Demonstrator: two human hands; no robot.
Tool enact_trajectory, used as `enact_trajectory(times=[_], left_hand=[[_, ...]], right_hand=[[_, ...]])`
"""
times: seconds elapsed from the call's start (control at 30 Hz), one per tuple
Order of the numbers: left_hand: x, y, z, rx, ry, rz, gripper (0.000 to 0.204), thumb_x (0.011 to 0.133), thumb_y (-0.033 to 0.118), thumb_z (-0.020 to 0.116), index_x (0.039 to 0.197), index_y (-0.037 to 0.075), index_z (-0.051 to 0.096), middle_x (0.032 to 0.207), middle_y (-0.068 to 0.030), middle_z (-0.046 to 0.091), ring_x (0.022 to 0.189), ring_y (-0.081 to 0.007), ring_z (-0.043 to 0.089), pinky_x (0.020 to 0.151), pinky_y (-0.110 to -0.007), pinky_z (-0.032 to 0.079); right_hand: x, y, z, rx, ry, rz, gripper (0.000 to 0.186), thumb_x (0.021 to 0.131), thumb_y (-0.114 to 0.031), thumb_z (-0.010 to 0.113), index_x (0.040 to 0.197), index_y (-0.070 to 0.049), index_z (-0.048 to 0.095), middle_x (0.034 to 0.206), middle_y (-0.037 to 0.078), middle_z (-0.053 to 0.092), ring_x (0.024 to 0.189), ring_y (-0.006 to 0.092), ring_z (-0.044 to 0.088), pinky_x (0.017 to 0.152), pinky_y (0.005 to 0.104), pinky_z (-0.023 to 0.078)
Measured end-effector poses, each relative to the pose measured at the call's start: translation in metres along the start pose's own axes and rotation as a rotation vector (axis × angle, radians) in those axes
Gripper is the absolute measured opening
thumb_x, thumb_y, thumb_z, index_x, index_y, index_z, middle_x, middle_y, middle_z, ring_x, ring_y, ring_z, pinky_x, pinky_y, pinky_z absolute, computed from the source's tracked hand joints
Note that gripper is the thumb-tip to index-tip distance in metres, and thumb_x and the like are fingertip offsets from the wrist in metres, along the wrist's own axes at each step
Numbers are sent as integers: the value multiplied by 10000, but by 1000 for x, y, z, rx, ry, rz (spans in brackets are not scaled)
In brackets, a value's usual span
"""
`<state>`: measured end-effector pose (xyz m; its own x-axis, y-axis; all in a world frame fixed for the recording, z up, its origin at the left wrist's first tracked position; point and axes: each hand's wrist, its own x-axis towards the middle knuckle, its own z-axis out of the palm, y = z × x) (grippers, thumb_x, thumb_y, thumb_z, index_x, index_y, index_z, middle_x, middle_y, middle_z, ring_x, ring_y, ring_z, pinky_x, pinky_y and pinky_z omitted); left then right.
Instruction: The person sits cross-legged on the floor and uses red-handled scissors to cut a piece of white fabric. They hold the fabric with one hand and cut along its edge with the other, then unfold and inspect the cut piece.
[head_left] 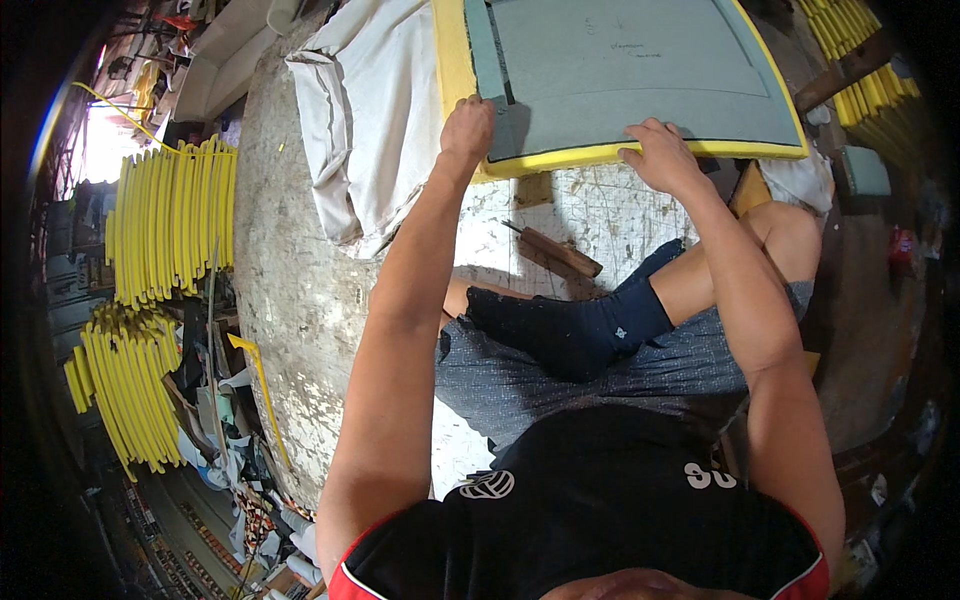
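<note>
A grey-green board (625, 85) edged with yellow foam (600, 157) lies in front of me, with pen marks on its face. Along its left side runs a loose-looking grey-green strip (486, 50). My left hand (467, 130) is closed at the near end of that strip, its fingertips pinching there. On the near edge rests my right hand (662, 155), fingers apart, touching the board and the foam. A tool with a brown wooden handle (560, 250) and a thin dark tip lies between the board and my crossed legs.
White cloth (365, 130) is spread left of the board on the worn work surface (290, 300). Bundles of yellow foam strips (175, 220) stand at the left, more (845, 50) at the far right. A yellow angled piece (258, 375) lies by the left edge.
</note>
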<state>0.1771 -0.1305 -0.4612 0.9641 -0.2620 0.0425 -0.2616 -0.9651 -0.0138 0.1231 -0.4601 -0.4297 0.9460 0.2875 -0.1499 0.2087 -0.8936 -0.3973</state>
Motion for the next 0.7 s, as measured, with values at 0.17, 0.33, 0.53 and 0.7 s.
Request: enact_trajectory(times=[0.17,0.33,0.53,0.7], left_hand=[[-9,26,7,-313,171,-62,152,842,54,599,970,4,666,955,-222,678,950,-372,656,839,-435,543],[-58,128,-36,-746,-87,137,222,817,132,685,1032,78,686,995,-190,696,953,-381,649,849,-448,525],[-22,75,12,-353,214,33,333,838,62,588,1164,49,649,1119,-195,670,1059,-386,614,912,-454,510],[8,-16,30,-25,421,171,324,816,26,540,1125,24,636,1154,-193,645,1105,-390,602,979,-446,504]], right_hand=[[5,5,6,10,15,-29,435,928,-281,635,1300,-57,606,1245,163,570,1199,397,510,1096,458,375],[0,2,-3,-16,-53,1,446,948,-312,604,1310,-52,590,1291,174,557,1236,384,494,1125,461,339],[0,5,-2,-35,-29,-2,435,953,-308,596,1297,-42,596,1266,174,569,1223,361,515,1141,461,321],[-1,-8,-9,-6,-48,-9,425,955,-306,587,1284,-37,600,1265,183,566,1232,346,517,1149,458,311]])
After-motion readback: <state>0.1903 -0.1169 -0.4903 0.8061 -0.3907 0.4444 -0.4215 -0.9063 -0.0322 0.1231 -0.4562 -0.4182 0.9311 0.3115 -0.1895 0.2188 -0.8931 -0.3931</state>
